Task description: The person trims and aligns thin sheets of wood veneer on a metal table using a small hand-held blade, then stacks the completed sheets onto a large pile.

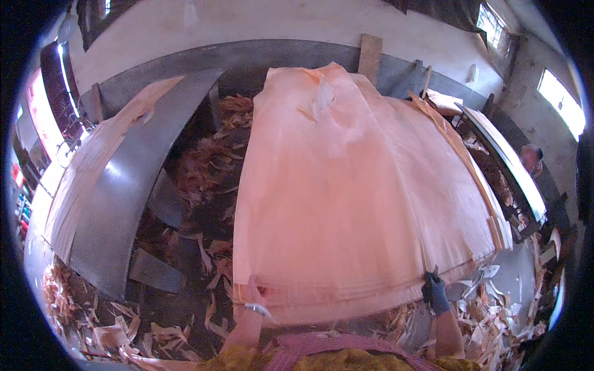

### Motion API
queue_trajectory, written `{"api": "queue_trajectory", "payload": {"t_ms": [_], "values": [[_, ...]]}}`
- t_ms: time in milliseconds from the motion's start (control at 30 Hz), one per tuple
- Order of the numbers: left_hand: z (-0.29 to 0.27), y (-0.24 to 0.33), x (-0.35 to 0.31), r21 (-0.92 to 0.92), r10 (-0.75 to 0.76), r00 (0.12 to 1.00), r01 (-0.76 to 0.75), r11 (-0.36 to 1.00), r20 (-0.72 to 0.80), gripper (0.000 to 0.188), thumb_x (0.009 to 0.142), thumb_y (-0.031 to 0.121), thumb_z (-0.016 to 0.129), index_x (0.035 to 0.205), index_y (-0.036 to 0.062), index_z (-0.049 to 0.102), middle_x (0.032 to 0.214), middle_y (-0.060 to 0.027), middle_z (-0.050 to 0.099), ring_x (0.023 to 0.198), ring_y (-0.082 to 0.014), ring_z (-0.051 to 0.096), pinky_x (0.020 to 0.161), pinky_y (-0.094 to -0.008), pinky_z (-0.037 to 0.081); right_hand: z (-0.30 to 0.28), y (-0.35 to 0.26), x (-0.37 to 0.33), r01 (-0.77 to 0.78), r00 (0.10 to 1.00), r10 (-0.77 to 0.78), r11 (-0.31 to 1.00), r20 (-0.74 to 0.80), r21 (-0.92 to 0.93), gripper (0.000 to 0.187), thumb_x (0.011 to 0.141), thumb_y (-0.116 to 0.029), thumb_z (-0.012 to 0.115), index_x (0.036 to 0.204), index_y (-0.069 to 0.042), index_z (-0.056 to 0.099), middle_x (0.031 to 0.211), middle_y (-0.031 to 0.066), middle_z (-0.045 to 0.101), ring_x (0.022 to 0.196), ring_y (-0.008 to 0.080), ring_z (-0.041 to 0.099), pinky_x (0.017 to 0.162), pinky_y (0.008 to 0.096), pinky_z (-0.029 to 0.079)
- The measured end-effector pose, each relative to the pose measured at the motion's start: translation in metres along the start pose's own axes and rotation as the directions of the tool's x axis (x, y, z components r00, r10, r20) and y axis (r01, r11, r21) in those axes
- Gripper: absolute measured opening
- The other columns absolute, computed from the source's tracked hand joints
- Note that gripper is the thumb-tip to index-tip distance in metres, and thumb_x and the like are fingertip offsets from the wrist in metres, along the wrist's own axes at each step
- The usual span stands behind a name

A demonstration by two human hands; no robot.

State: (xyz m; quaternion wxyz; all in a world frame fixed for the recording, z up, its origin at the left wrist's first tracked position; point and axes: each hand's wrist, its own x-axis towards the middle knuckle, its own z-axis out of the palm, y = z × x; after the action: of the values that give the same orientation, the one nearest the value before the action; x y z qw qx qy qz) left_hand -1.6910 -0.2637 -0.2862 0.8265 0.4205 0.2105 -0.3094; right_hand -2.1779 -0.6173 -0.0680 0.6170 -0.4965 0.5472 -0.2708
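"How is the left hand (252,292) posed?"

"Its forearm rises from the lower edge, left of centre, and points away from the person. The hand is at the near left corner of the pale wood sheets (328,185). It blends into their colour, so I cannot tell whether the fingers are closed on the edge. One small whitish, curved thing (260,310) shows near the wrist, too blurred to name."

"And the right hand (435,294)?"

"That forearm comes up nearly straight, well to the right. The hand wears one dark glove and sits against the sheets' near edge, toward the right, one finger pointing upward. Whether it grips or merely touches, I cannot tell. The two hands are well apart, much of the near edge between them."

"Where do the sheets lie?"

"Right in front of the person, reaching away toward the wall (204,21). Two broad faces show, the left one overlapping the right; the layers beneath are too thin to count."

"What else can you count?"

"One long grey panel (127,191) on the left, one upright board (370,59) behind the sheets, two bright windows (560,102) at the upper right, and one other person (531,157) in the right background. The wood scraps (489,318) are too many to number."
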Motion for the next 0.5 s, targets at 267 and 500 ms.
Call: {"api": "queue_trajectory", "payload": {"t_ms": [267,500], "values": [[0.033,-0.011,-0.055,0.238,0.061,0.986,-0.023,0.971,-0.155,0.025,0.094,0.034,0.062,0.081,0.0139,0.057,0.062,-0.0008,0.055,0.048,-0.0143,0.050,0.039,-0.0286,0.037,-0.068,0.046,0.061,-0.015,0.993,-0.007,0.983,-0.119,-0.181,0.023,0.095,-0.027,0.063,0.079,-0.011,0.060,0.050,0.0004,0.047,0.036,0.0136,0.043,0.035,0.0302,0.031],[0.034,-0.089,-0.085,0.066,0.130,0.972,-0.119,0.991,-0.197,0.029,0.091,0.037,0.066,0.080,0.0137,0.054,0.062,-0.0009,0.053,0.049,-0.0131,0.049,0.039,-0.0264,0.037,-0.144,0.101,0.119,0.091,0.986,-0.138,0.915,-0.092,-0.393,0.030,0.094,-0.030,0.066,0.073,-0.011,0.056,0.051,0.0014,0.049,0.041,0.0132,0.049,0.040,0.0323,0.036]]}}
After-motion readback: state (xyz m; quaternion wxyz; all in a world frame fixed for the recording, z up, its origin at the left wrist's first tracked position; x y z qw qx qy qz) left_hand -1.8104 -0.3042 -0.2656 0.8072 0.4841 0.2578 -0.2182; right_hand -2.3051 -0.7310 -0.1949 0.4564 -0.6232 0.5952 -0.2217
